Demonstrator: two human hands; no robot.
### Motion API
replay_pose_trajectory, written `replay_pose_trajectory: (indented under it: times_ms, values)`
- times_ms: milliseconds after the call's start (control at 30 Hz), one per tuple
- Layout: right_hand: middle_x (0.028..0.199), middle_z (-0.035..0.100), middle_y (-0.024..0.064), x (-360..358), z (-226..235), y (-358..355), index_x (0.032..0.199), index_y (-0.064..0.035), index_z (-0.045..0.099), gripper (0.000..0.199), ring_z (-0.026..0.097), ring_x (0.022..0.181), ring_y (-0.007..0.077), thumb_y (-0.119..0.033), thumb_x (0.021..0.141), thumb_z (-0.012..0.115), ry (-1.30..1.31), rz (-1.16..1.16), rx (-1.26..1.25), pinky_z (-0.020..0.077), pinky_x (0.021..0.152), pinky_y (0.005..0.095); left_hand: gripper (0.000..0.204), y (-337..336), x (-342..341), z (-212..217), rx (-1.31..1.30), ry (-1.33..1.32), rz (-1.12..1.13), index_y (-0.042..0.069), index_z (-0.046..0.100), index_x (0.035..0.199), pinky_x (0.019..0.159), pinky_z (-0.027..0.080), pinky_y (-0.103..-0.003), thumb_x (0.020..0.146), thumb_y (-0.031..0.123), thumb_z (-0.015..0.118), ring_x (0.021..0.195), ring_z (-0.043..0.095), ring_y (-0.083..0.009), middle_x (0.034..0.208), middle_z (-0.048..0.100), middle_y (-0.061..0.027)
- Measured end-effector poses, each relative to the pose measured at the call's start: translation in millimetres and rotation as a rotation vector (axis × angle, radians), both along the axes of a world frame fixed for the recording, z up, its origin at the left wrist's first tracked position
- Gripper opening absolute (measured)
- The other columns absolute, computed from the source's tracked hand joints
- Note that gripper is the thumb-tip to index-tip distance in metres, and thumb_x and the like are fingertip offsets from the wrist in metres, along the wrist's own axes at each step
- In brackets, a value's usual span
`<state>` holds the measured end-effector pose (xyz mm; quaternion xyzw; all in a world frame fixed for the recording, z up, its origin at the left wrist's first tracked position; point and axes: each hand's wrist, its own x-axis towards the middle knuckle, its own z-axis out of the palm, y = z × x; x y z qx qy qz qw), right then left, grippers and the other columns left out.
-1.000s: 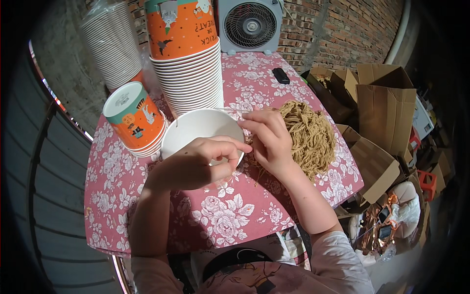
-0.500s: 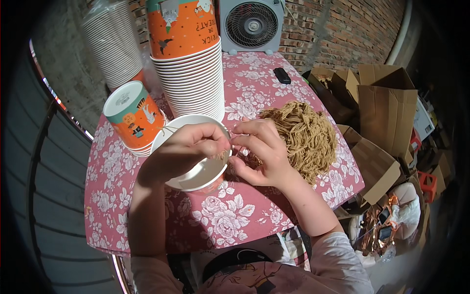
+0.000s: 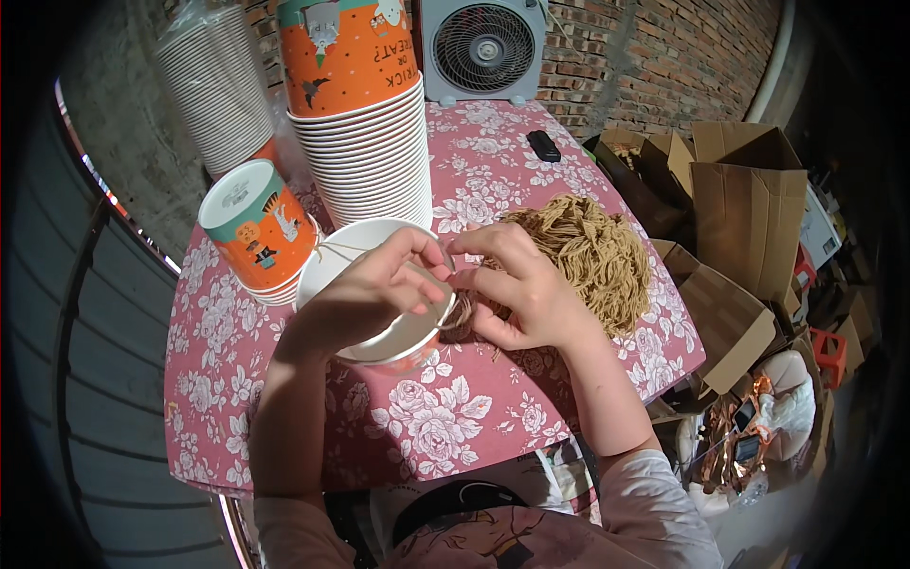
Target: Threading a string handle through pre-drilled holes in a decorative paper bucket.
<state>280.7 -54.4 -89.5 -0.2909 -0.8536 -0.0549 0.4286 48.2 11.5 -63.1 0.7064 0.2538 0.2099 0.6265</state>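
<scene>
A white paper bucket [image 3: 347, 248] stands open-side up at the table's front, with a thin tan cord [image 3: 334, 248] at the left of its rim. Over the opening, my left hand [image 3: 384, 280] has its fingers curled, their tips close to the right hand's; its lower fingers hang a little apart. At the rim's right side my right hand [image 3: 526, 284] pinches with thumb and fingers, and what lies between the tips is too small to make out. Brownish cord strands [image 3: 461, 318] hang in shadow beside it. A heap of tan cords [image 3: 597, 261] lies just beyond that hand.
A tall stack of white-rimmed orange buckets [image 3: 365, 156] rises behind. At left sits a shorter upside-down stack [image 3: 258, 228]; a bagged stack [image 3: 213, 90] is farther back. A box fan [image 3: 483, 47] and a small black object [image 3: 544, 146] are on the flowered tablecloth [image 3: 436, 422]. Cardboard boxes [image 3: 744, 218] crowd the right.
My left hand's fingers have loosened and spread somewhat from a tighter pinch. The right hand has turned slightly, and brownish strands now show beside it. The bucket has shifted a little.
</scene>
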Motion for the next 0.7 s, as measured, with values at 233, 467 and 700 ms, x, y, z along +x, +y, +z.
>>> replay_pose_trajectory:
  times_ms: [233, 467, 700]
  values:
    - [0.128, 0.058, 0.0155, 6.9, 3.1, 2.1, 0.101, 0.0008, 0.065, 0.033, 0.059, 0.111, 0.0354, -0.001, 0.070, 0.073, -0.049, -0.115, -0.005, 0.0533, 0.091, 0.0435, 0.048, -14.4, 1.1, 13.9, 0.102, 0.317, -0.098, 0.007, 0.052, 0.127, 0.087, 0.056, -0.033, 0.087, 0.017, 0.076, 0.104, 0.065, -0.0181, 0.112, 0.064, -0.0124]
    - [0.124, 0.065, 0.0111, 8.9, -1.6, 6.6, 0.100, -0.0046, 0.076, 0.016, 0.059, 0.109, 0.0280, -0.008, 0.084, 0.074, 0.098, -0.192, -0.007, 0.0488, 0.090, 0.0392, 0.043, -21.1, 2.0, 23.7, 0.100, 0.351, -0.120, 0.000, 0.062, 0.117, 0.077, 0.060, -0.032, 0.080, 0.008, 0.082, 0.100, 0.069, -0.0203, 0.106, 0.069, -0.0147]
    - [0.120, 0.067, 0.0081, 2.4, -7.6, 9.4, 0.100, -0.0066, 0.079, 0.015, 0.056, 0.099, 0.0231, -0.015, 0.089, 0.073, 0.147, -0.175, -0.070, 0.0470, 0.084, 0.0346, 0.031, -21.8, 1.8, 23.1, -0.058, 0.293, -0.001, -0.007, 0.069, 0.113, 0.074, 0.058, -0.026, 0.086, 0.007, 0.075, 0.082, 0.070, -0.0138, 0.091, 0.074, -0.0099]
